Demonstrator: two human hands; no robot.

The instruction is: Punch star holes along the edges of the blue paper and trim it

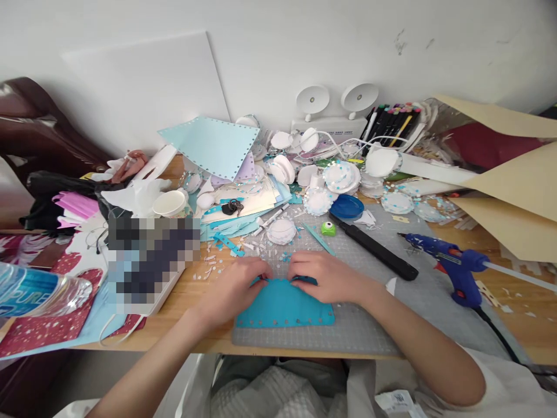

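A bright blue sheet of paper or card (285, 305) with small punched holes along its near edge lies on the grey cutting mat (365, 325) in front of me. My left hand (243, 281) grips its far left edge between thumb and curled fingers. On the far right edge, my right hand (322, 276) pinches the same sheet. Just beyond my hands are a green craft punch (328, 229), a thin teal strip (319, 240) and small paper scraps. The edge between the two hands is partly covered by my fingers.
A blue glue gun (456, 264) rests at the right, near a black stick-like tool (378, 249). Behind lie several white round decorated pieces (342, 176) and a pale blue punched sheet (211, 145). At left are a paper cup (170, 203) and a water bottle (43, 290).
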